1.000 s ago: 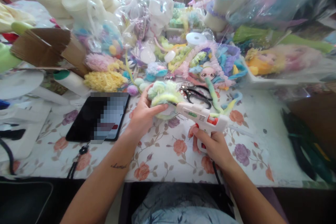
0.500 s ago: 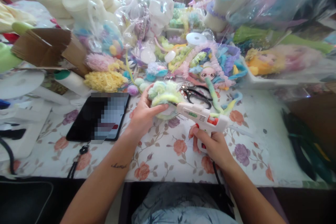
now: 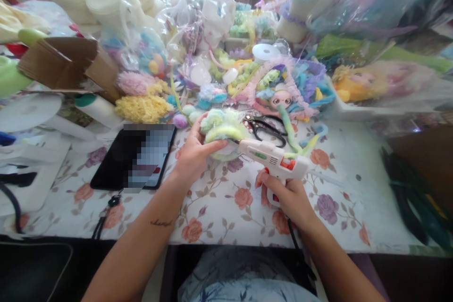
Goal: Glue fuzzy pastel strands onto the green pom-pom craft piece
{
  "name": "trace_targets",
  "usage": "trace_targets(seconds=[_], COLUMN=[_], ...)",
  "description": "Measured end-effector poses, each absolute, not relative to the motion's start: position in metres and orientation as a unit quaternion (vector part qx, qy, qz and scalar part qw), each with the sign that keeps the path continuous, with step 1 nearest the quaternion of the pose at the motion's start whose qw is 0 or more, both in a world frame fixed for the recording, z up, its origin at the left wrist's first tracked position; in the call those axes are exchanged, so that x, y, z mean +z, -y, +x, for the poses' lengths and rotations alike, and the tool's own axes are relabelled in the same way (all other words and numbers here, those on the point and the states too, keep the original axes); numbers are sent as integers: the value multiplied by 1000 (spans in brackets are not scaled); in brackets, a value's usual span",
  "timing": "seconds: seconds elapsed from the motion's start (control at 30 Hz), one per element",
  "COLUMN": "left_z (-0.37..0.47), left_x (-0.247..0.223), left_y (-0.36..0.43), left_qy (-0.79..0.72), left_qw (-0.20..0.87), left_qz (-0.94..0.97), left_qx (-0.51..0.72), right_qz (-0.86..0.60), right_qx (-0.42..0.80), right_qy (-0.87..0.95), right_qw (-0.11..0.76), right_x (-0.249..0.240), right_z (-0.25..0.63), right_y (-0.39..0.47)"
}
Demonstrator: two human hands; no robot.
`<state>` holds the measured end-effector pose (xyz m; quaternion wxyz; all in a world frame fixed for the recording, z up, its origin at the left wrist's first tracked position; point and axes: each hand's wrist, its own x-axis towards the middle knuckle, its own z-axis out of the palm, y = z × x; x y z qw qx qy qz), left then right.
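Mid-frame, left hand (image 3: pixel 193 155) grips a fuzzy ornament (image 3: pixel 221 130); right hand (image 3: pixel 288 196) grips glue gun (image 3: pixel 274 158); bare worktop (image 3: pixel 354 184) lies to the right.

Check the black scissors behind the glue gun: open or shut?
Slightly open: the scissors lie flat on the floral tablecloth, their two handle loops spread apart.

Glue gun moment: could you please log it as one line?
left hand: holds fluffy green piece | right hand: grips glue gun, nozzle at piece | scissors behind | tablet left

One glue gun (image 3: pixel 274 159), one scissors (image 3: pixel 266 128), one phone (image 3: pixel 136 155)
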<state>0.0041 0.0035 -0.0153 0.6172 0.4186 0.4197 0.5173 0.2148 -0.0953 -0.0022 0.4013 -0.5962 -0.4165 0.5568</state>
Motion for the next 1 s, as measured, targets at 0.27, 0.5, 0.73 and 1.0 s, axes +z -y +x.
trace_targets(seconds=[0.27,0.5,0.73,1.0], left_z=[6,5,5,7], left_x=[-12,-14,-12,-9], left_y=[-2,-3,-4,-2], left_qy=[-424,-419,-424,-425], left_qw=[623,623,616,613], left_qz=[398,408,399,401], left_qx=[523,519,531,532], right_qz=[-595,-597,-596,-594], right_qx=[556,555,552,556], right_qy=[416,419,414,419], right_qw=[405,400,410,403], right_x=[-7,-6,-5,-6], right_z=[216,216,216,216], right_y=[97,96,97,97])
